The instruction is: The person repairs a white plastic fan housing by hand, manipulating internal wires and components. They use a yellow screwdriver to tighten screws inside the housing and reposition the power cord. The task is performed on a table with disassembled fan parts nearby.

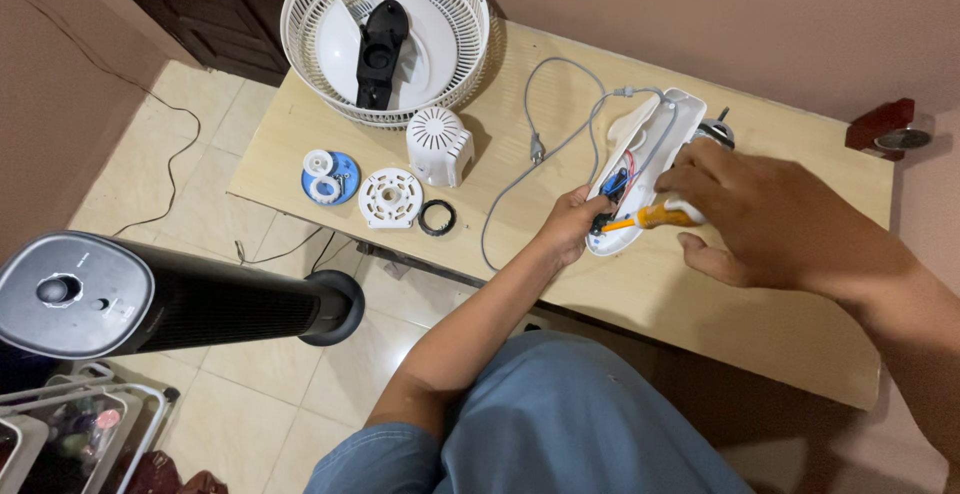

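Steadying housing (645,144) near table's (700,324) front edge with left hand (572,226), clamped; right hand (760,216) gripping screwdriver (655,218), tip inside.

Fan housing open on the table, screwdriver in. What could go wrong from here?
1. The yellow-handled screwdriver in the right hand works close to the red and blue wires inside the white plastic fan housing; a slip might nick them.
2. The left hand steadies the housing right beside the tip, so a slip could jab its fingers.
3. The small black ring lies loose near the wooden table's edge and might roll off.
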